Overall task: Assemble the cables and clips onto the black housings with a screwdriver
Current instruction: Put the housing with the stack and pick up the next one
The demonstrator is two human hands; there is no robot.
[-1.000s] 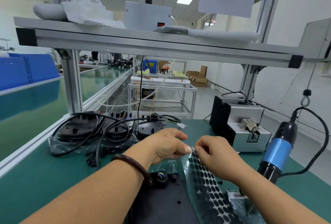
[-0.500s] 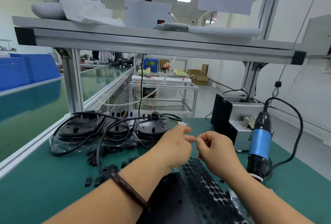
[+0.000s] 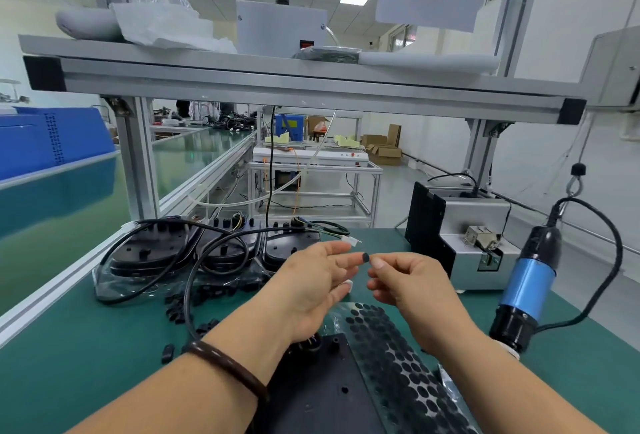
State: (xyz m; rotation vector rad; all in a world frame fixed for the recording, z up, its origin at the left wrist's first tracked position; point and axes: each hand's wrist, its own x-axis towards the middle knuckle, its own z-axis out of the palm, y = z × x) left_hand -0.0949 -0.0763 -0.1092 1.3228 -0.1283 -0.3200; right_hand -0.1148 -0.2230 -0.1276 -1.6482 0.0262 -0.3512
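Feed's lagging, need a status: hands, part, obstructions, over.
Left hand open, right hand pinching black round pad, both raised. Black housing flat below, pad sheet along its right edge. Electric screwdriver hanging right, untouched; nothing blocking.

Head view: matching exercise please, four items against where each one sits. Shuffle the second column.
Items
1. electric screwdriver
2. dot sheet
3. single black dot
4. loose clips

Places
A. on the green mat, left of the left hand
B. lying over the right side of the near black housing
C. hung from a hook, right of the right hand
D. at the fingertips, between both hands

Pairs: 1-C, 2-B, 3-D, 4-A
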